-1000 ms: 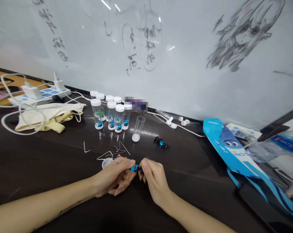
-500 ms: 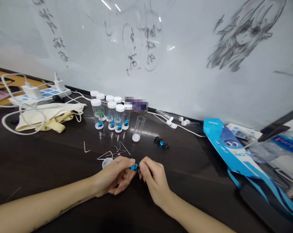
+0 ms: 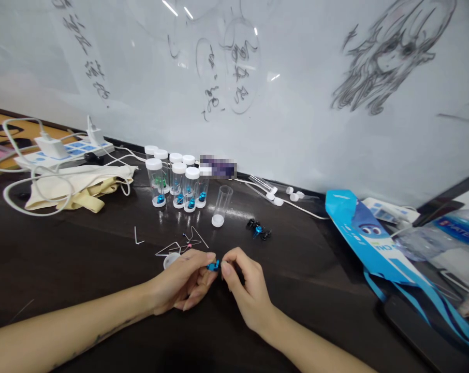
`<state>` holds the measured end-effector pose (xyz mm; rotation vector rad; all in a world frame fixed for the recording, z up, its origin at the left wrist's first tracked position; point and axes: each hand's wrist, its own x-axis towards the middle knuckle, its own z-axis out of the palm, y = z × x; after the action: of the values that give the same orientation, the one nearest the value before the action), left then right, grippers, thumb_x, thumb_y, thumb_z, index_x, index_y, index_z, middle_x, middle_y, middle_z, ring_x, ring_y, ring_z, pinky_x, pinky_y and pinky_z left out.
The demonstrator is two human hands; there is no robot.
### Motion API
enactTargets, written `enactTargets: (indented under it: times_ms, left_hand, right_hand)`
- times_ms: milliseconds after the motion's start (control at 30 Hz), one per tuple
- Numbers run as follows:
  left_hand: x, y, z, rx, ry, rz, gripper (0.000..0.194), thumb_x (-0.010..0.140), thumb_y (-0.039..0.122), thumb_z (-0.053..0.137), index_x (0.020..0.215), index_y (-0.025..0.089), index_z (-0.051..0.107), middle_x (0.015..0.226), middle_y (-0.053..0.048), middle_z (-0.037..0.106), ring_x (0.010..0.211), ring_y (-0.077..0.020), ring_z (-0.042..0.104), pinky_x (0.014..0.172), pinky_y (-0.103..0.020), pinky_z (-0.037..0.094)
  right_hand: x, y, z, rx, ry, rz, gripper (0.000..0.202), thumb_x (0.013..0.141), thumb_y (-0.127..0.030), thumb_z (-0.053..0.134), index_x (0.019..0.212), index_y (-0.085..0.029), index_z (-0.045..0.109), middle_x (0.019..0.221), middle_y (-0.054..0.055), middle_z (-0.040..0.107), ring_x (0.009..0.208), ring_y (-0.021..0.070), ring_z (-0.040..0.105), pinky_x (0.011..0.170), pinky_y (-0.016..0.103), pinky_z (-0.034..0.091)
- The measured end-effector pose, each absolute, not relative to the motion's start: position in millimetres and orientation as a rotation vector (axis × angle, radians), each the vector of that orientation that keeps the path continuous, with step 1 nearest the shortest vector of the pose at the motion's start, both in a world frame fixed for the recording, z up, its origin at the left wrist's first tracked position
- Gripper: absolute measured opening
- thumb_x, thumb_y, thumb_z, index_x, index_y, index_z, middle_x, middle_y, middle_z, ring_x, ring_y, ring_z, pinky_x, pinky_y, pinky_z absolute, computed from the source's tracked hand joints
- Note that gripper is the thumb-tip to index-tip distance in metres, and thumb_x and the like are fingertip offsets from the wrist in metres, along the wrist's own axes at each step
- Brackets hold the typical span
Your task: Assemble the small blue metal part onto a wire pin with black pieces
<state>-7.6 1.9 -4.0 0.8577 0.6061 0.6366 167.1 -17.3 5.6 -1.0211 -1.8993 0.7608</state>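
Between the thumb and fingers of my left hand [image 3: 188, 280] is a small blue metal part [image 3: 213, 266], its right end sticking out. My right hand [image 3: 246, 285] is just to the right with thumb and forefinger pinched together close to that end; whatever is between those fingertips is too small to make out. Beside my left hand lies a round white cap [image 3: 171, 260], partly covered by the hand. Bent wire pieces [image 3: 193, 236] and an L-shaped hex key [image 3: 137, 235] rest beyond it. An uncapped clear tube [image 3: 222, 203] stands upright on its white base.
Several white-capped tubes [image 3: 179, 184] with blue or green parts stand at the back. Black and blue small parts [image 3: 259, 229] lie right of centre. A blue bag [image 3: 358, 233] is at right, a cloth pouch [image 3: 75, 186] and power strip [image 3: 79, 149] at left. A whiteboard [image 3: 289, 103] rises behind.
My right hand's fingertips have shifted slightly up and left against the blue part. The dark shaft seen between them earlier no longer shows. My left hand stays nearly still.
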Motion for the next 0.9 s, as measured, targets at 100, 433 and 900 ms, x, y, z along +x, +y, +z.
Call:
enactTargets:
  times_ms: [100, 433, 900]
  left_hand:
    - [-7.3, 1.2, -4.0, 0.881, 0.597, 0.627, 0.047, 0.091, 0.048, 0.046, 0.058, 0.016, 0.053, 0.037, 0.006, 0.043, 0.023, -0.0056, 0.033, 0.024, -0.016, 0.016]
    - [-7.0, 1.6, -3.4, 0.878, 0.615, 0.65, 0.05, 0.09, 0.05, 0.046, 0.054, 0.017, 0.051, 0.034, 0.006, 0.04, 0.022, -0.0058, 0.032, 0.024, -0.016, 0.014]
    - [-6.9, 2.1, -2.8, 0.87, 0.617, 0.642, 0.05, 0.09, 0.051, 0.047, 0.053, 0.017, 0.051, 0.034, 0.006, 0.04, 0.023, -0.0061, 0.033, 0.024, -0.016, 0.016]
  right_hand:
    - [167.3, -15.9, 3.9, -1.029, -1.928, 0.804, 0.039, 0.102, -0.034, 0.037, 0.067, -0.019, 0.048, 0.061, -0.002, 0.048, 0.057, 0.0119, 0.048, 0.059, 0.025, 0.036]
    - [166.1, -17.4, 6.5, -1.007, -1.907, 0.733, 0.022, 0.098, -0.033, 0.044, 0.084, -0.019, 0.054, 0.071, -0.001, 0.052, 0.063, 0.0132, 0.05, 0.061, 0.025, 0.04]
    - [166.3, -18.3, 7.4, -0.999, -1.917, 0.73, 0.018, 0.098, -0.03, 0.045, 0.087, -0.02, 0.054, 0.071, -0.001, 0.051, 0.063, 0.0133, 0.05, 0.061, 0.025, 0.039]
